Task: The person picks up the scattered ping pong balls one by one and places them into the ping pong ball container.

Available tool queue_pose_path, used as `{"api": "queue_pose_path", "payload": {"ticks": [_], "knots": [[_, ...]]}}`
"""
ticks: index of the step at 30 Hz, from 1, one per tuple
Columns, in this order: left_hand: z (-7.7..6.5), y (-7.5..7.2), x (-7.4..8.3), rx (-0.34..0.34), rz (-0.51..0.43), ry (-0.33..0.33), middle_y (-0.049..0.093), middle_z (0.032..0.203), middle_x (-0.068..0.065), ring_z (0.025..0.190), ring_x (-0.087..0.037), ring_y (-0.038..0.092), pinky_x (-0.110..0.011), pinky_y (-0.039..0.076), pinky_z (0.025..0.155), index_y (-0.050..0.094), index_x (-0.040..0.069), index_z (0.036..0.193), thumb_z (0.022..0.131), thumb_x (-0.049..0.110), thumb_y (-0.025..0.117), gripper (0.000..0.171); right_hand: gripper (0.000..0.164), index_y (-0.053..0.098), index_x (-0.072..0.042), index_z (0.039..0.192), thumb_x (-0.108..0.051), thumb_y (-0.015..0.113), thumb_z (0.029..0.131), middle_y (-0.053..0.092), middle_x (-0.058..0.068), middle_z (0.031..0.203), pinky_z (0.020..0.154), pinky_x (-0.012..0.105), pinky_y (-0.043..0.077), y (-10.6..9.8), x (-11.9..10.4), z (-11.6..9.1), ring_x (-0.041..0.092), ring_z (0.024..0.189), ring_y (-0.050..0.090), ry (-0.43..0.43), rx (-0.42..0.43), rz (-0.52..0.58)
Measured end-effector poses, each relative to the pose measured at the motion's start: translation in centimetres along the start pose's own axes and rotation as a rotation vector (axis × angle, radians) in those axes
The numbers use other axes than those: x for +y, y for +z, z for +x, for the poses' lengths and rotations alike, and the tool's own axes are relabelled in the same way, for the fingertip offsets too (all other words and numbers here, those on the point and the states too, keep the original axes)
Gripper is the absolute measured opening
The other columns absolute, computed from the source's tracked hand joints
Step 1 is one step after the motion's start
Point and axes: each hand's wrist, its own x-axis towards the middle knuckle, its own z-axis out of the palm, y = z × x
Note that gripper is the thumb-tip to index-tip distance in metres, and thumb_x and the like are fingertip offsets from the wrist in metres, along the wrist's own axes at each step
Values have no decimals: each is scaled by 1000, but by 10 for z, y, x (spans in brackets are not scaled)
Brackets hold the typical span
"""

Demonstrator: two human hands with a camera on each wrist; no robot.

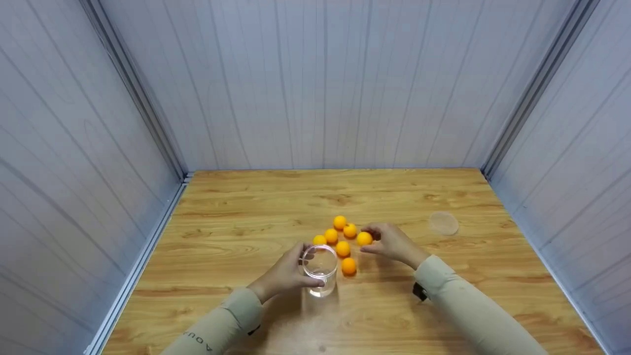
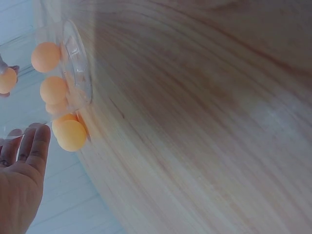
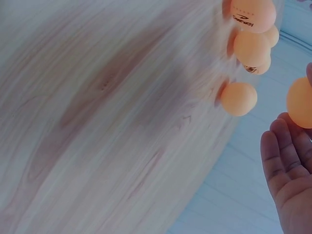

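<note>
My left hand [image 1: 288, 273] grips a clear plastic cup [image 1: 320, 268] from its left side, fingers behind it and thumb in front. Through its see-through wall in the left wrist view, several orange balls show on the table beyond. Between thumb and fingers my right hand [image 1: 392, 241] pinches an orange ping-pong ball [image 1: 365, 238]. That held ball [image 3: 301, 102] is raised off the wood in the right wrist view. Several more ping-pong balls [image 1: 342, 248] lie in a loose cluster just behind and to the right of the cup; one ball [image 1: 348, 266] sits nearest the front.
A thin translucent round disc [image 1: 444, 223] lies flat on the wooden table [image 1: 236, 207], right of the right hand. Pale panel walls [image 1: 325, 84] with metal corner posts stand behind and on both sides of the table.
</note>
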Motion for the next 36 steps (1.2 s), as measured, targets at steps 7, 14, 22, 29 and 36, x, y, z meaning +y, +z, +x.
{"api": "queue_pose_path", "payload": {"ticks": [7, 14, 22, 29, 36], "knots": [[1, 0, -1, -4, -18, 19, 58, 143, -31, 132, -51, 56, -68, 46, 115, 49, -4, 143, 80, 20, 98, 84, 42, 73, 3, 129, -19, 86, 95, 78, 16, 117, 95, 57, 61, -2, -6, -1, 28, 102, 72, -56, 17, 6], [1, 0, -2, -7, -32, 15, 59, 143, -31, 133, -51, 57, -68, 46, 116, 50, 0, 142, 79, 19, 98, 82, 45, 72, 3, 132, -20, 86, 96, 78, 18, 122, 95, 57, 61, -3, -12, 0, 26, 102, 72, -91, 38, -3], [0, 1, -1, -5, -28, 9, 58, 144, -31, 134, -51, 56, -67, 46, 116, 50, -2, 142, 79, 18, 98, 82, 41, 75, 1, 128, -16, 87, 93, 79, 15, 118, 92, 55, 62, 2, -20, 0, 23, 98, 72, -126, 74, 6], [0, 0, -1, -5, -20, 7, 59, 146, -30, 135, -50, 56, -66, 46, 116, 49, -2, 144, 81, 20, 98, 84, 42, 75, 2, 127, -19, 88, 93, 80, 14, 115, 91, 47, 63, 2, -27, 0, 22, 98, 72, -150, 91, 42], [0, -1, -1, -8, -14, 9, 59, 144, -30, 134, -49, 57, -66, 46, 116, 47, -6, 145, 81, 21, 98, 87, 41, 76, 1, 127, -17, 89, 92, 80, 14, 117, 92, 54, 63, 6, -34, -2, 21, 97, 72, -184, 103, 62]]}}
